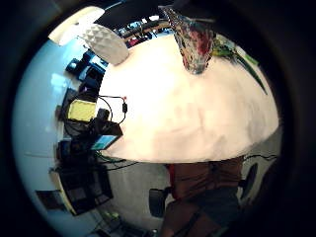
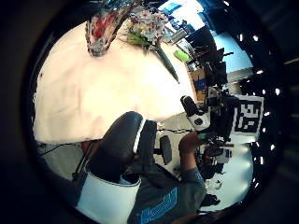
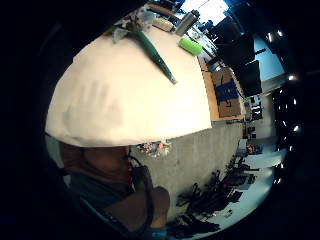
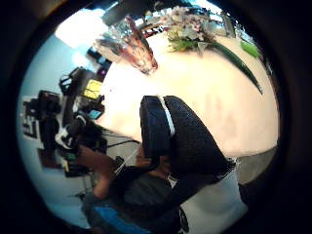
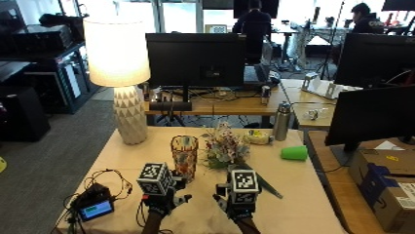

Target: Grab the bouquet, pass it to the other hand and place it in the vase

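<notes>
The bouquet (image 5: pixel 225 146) lies on the table (image 5: pixel 298 195) just beside the vase (image 5: pixel 184 156), on the side away from the lamp (image 5: pixel 120 73), its blossoms near the vase's rim height and its long green stem end (image 5: pixel 262 185) trailing away from the vase toward the person; the vase stands upright, a patterned glass tumbler, likely fragile and easy to tip; the bouquet looks light and soft, the petals easily crushed, so the wrapped stems are the place to take it, not the heads; both gloved hands hover short of the vase, the left hand (image 5: pixel 160 192) nearer it, the right hand (image 5: pixel 236 197) by the stem end, neither touching anything; whether their fingers are spread or curled I cannot tell.
</notes>
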